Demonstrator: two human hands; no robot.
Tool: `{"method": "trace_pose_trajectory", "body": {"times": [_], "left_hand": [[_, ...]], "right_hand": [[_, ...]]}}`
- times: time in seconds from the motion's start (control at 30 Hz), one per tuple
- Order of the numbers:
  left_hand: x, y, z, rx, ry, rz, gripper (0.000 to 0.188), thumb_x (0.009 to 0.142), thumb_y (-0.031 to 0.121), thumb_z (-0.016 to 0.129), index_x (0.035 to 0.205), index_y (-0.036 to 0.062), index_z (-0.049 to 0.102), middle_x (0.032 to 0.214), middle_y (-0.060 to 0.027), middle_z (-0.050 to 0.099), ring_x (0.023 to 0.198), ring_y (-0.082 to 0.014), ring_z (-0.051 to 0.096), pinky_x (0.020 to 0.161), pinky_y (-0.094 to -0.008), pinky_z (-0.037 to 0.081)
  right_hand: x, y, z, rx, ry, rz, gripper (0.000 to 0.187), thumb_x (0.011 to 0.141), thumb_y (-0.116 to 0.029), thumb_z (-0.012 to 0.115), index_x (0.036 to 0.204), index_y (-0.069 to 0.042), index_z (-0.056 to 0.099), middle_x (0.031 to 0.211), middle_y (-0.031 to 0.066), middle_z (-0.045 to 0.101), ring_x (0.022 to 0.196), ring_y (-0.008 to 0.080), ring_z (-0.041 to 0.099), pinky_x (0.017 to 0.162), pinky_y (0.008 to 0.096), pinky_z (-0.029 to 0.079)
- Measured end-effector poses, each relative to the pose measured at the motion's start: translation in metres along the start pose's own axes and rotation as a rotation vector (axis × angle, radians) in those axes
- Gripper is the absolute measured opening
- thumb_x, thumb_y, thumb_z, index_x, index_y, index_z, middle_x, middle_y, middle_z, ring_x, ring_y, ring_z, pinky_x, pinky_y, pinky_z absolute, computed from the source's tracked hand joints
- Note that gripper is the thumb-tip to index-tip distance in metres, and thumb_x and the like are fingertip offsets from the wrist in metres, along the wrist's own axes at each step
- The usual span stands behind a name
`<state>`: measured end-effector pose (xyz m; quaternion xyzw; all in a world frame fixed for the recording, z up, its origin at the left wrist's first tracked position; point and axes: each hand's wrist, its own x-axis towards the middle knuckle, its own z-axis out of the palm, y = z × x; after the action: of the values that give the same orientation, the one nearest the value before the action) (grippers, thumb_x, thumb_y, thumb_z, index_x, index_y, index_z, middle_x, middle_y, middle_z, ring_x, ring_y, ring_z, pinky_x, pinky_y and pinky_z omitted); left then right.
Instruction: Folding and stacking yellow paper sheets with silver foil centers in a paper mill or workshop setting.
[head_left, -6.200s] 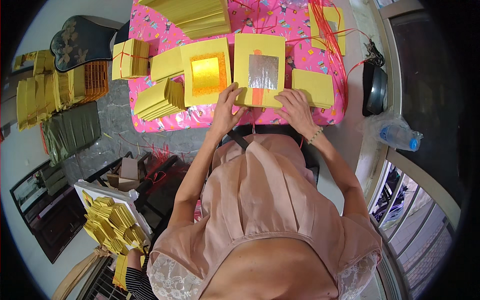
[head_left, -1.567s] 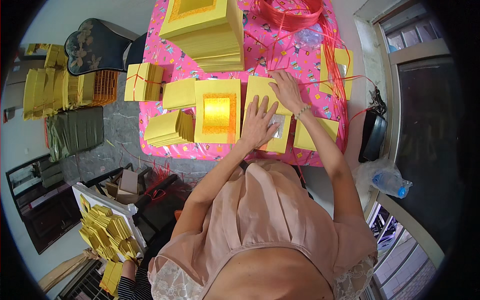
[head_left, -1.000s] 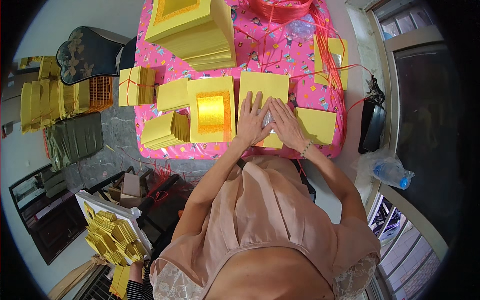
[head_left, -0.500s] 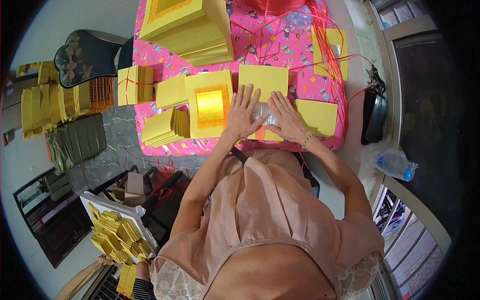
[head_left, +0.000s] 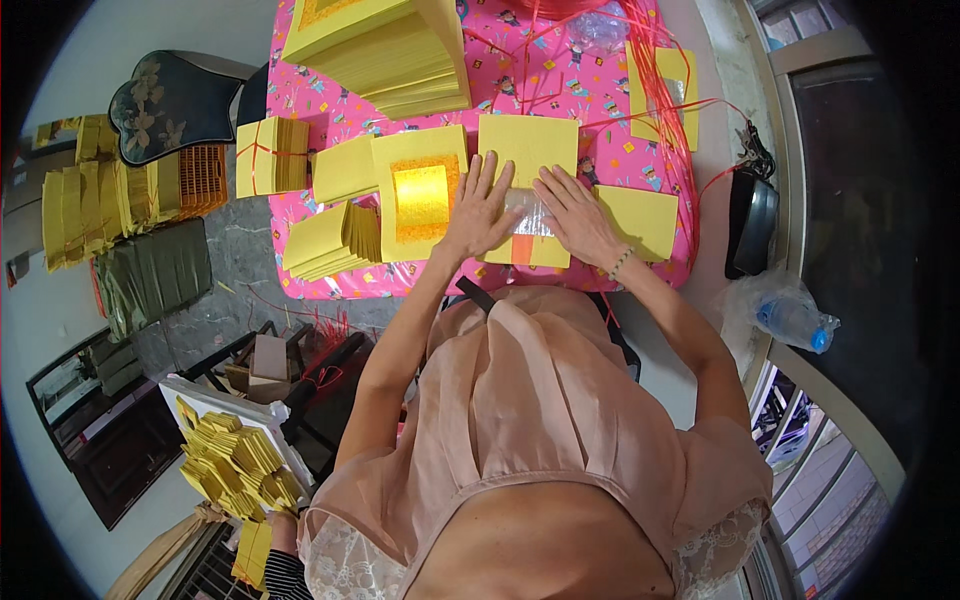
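Observation:
Directly in front of me lies a yellow paper sheet (head_left: 528,145) with a shiny silver foil patch (head_left: 532,213) and an orange strip (head_left: 522,249) below it. My left hand (head_left: 482,212) rests flat on the left side of this paper, its fingers stretched toward the far edge. On the other side, my right hand (head_left: 582,218) lies with fingers extended, touching the paper beside the foil. Neither hand grips anything. Left of my left hand is a yellow sheet (head_left: 383,180) bearing a gold foil square (head_left: 421,194) edged in orange. Another yellow sheet (head_left: 645,222) sits beyond my right wrist.
The pink patterned table (head_left: 330,288) also bears a tall yellow paper stack (head_left: 420,80), a tied bundle (head_left: 280,158), a fanned stack (head_left: 335,240) and red plastic strands (head_left: 672,110). At lower left, another person's hand (head_left: 284,532) is by piled yellow paper (head_left: 235,460).
The hands have spread slightly apart over the paper, showing more of the foil and orange strip. The table appears slightly higher in the view.

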<state>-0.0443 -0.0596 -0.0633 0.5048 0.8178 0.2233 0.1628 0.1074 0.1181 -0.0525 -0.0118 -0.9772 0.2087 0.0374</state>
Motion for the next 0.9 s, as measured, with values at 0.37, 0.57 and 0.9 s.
{"method": "trace_pose_trajectory", "body": {"times": [0.37, 0.57, 0.9], "left_hand": [[0.028, 0.007, -0.031, -0.364, 0.321, -0.417, 0.047, 0.097, 0.030, 0.053, 0.131, -0.0024, 0.051, 0.109, -0.0239, 0.060, 0.100, -0.0326, 0.059, 0.085, -0.0427, 0.048], [0.048, 0.012, -0.017, -0.899, 0.333, -0.574, 0.058, 0.091, 0.016, 0.062, 0.139, -0.0001, 0.035, 0.093, -0.0142, 0.060, 0.072, -0.0207, 0.061, 0.061, -0.0341, 0.051], [0.036, 0.097, 0.010, -1.294, 0.150, -0.380, 0.052, 0.086, 0.001, 0.063, 0.131, 0.0002, 0.038, 0.103, -0.0160, 0.065, 0.085, -0.0204, 0.067, 0.067, -0.0310, 0.056]], "right_hand": [[0.023, 0.033, -0.002, -0.126, 0.286, -0.107, 0.041, 0.082, -0.019, 0.070, 0.121, -0.009, 0.061, 0.124, 0.0090, 0.057, 0.111, 0.0251, 0.055, 0.091, 0.0403, 0.046], [0.024, 0.032, -0.023, -0.020, 0.279, -0.111, 0.033, 0.085, -0.019, 0.068, 0.116, -0.007, 0.065, 0.124, 0.0106, 0.057, 0.111, 0.0269, 0.056, 0.090, 0.0400, 0.049], [-0.059, 0.029, -0.051, 1.040, 0.503, 0.768, 0.051, 0.096, -0.016, 0.060, 0.141, -0.007, 0.037, 0.127, 0.0110, 0.057, 0.110, 0.0164, 0.059, 0.083, 0.0304, 0.053]]}}
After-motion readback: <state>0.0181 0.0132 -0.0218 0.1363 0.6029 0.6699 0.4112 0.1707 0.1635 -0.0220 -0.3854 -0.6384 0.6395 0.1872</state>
